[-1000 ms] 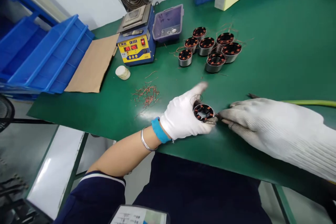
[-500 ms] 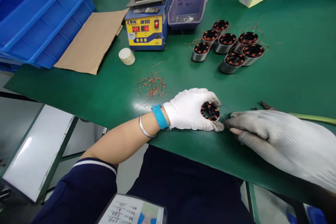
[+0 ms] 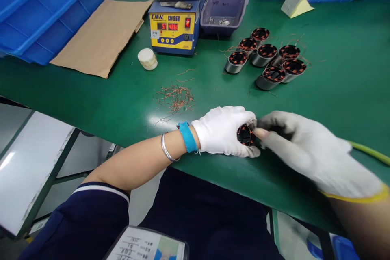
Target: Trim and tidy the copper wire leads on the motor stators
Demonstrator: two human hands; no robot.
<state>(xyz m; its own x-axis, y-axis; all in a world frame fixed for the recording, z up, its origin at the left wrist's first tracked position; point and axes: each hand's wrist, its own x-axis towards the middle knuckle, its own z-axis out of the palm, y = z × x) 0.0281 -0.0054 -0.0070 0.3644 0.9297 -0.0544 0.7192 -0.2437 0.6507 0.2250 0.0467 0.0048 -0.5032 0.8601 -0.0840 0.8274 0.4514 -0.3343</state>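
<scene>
My left hand (image 3: 221, 131), in a white glove, is wrapped round a motor stator (image 3: 245, 135) with copper windings and a black core. It holds the stator by the table's front edge, its winding end facing up. At the stator's right rim, my gloved right hand (image 3: 307, 150) has thumb and forefinger pinched together; the bare thumb tip shows. Whatever lies between those fingertips is too small or hidden to make out. Behind them stands a group of several more stators (image 3: 266, 55) in metal sleeves, loose copper wire ends sticking out.
Left of my hands lies a heap of copper wire scraps (image 3: 176, 97). Further back are a round white block (image 3: 148, 59), a yellow-and-blue heating unit (image 3: 172, 32) and a purple bin (image 3: 224, 8). Blue crates (image 3: 51, 8) and cardboard (image 3: 100, 36) are at left; a green cord (image 3: 370, 152) runs right.
My right hand has moved left and up to the stator's rim, with its wrist turned. My left hand still holds the stator. The view has shifted slightly.
</scene>
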